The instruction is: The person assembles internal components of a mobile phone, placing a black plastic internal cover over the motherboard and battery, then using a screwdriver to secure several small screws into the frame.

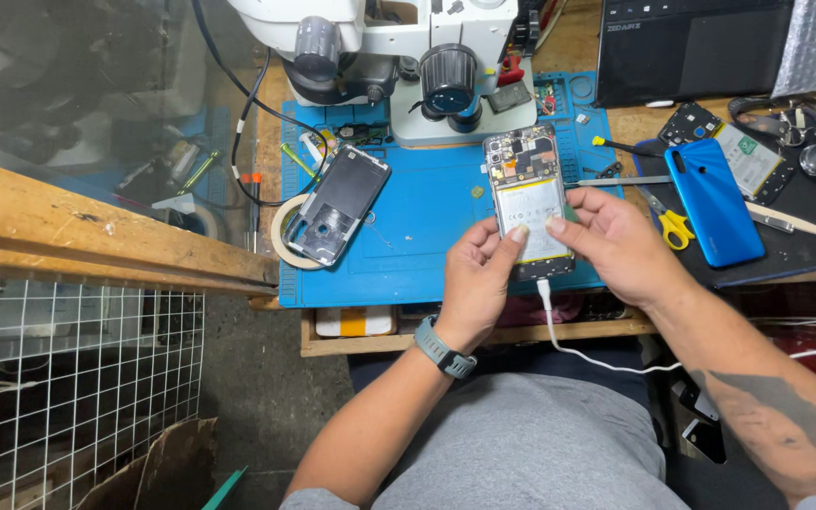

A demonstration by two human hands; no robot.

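Opened smartphone [529,203], back cover off, battery and board exposed, white charging cable [559,331] plugged in below; held above the blue repair mat [427,236], left hand [476,283] and right hand [616,244] fingers pinching its edges. Inspection step, judging by grip; steady hold needed next. Wooden table [484,335]: microscope [408,47], phone frame [337,203], blue back cover [713,200], yellow-handled scissors [668,219].

Bare mat [427,217] between frame [337,205] and microscope [408,57]

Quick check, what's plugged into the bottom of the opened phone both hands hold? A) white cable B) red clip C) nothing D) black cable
A: a white cable runs from the bottom edge of the opened phone, which the left hand and the right hand grip over the blue mat.
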